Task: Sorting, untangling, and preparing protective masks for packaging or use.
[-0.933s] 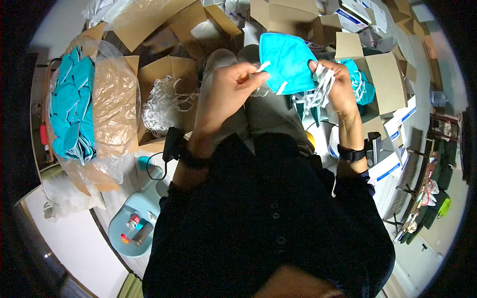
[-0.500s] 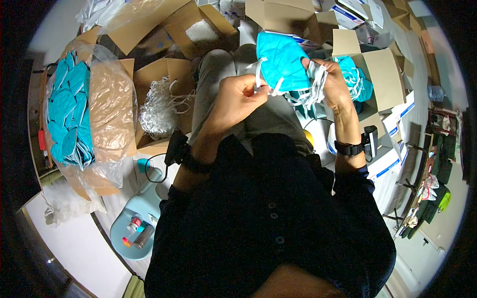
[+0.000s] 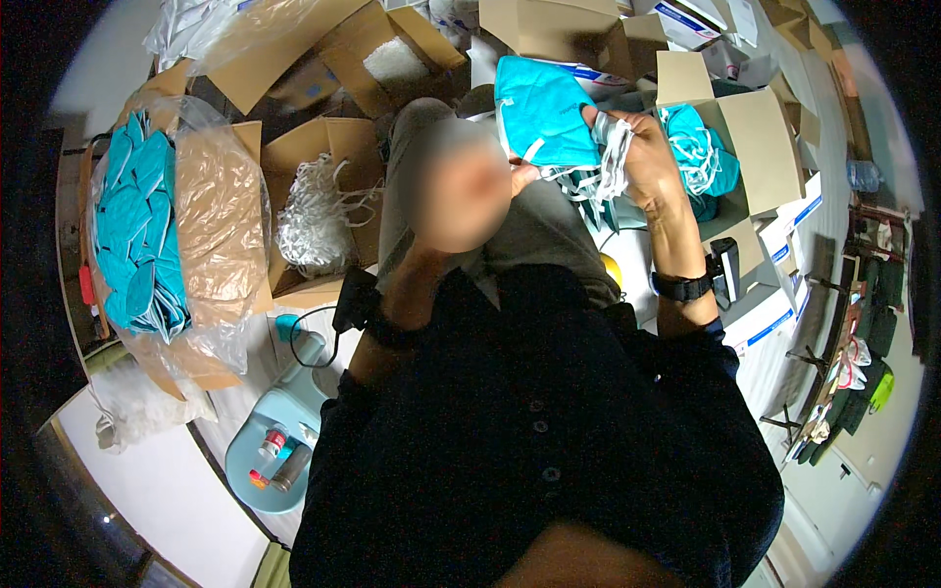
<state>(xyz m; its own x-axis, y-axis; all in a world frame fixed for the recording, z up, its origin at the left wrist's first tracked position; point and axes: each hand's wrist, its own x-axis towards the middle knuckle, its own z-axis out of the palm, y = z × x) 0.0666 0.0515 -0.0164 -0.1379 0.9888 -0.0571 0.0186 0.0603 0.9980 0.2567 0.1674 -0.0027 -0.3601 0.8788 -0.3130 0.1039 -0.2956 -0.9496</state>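
A teal folded face mask (image 3: 549, 110) with white elastic straps is held up above my lap. My right hand (image 3: 649, 162) is closed round its right end and round a bunch of white straps (image 3: 614, 157); whether more masks lie behind it I cannot tell. At the mask's lower left edge is my left hand (image 3: 459, 191), mostly blurred, with only a fingertip showing against the edge beside a strap. More teal masks (image 3: 706, 157) with tangled straps fill an open carton (image 3: 760, 157) just right of my right hand.
To the left, a plastic-lined carton (image 3: 221, 216) holds a heap of teal masks (image 3: 137, 216). Another carton (image 3: 294, 147) holds a bundle of white straps (image 3: 316, 220). A light-blue stool (image 3: 257, 431) carries a bottle (image 3: 273, 441). More open cartons (image 3: 549, 29) stand ahead.
The mask has shifted slightly left and tilted, both hands moving with it. My left hand, clear before with its fingers pinched at the mask's edge, is now blurred.
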